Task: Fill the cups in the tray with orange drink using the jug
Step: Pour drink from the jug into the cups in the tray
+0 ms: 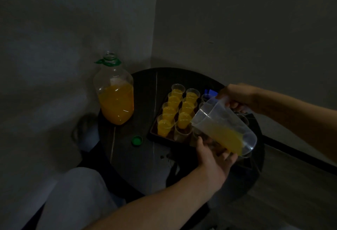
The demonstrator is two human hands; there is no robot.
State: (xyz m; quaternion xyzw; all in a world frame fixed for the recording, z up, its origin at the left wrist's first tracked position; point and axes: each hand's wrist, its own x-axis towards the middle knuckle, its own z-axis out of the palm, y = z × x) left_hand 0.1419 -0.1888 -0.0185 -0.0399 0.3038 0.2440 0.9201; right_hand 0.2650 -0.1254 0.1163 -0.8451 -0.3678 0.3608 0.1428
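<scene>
leftward, tilted jug [225, 126] points spout at cups [183, 120]

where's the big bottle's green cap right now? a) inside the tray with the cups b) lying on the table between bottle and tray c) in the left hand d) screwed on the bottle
b: the green cap lies on the dark table, between the open bottle and the tray, touching neither.
</scene>
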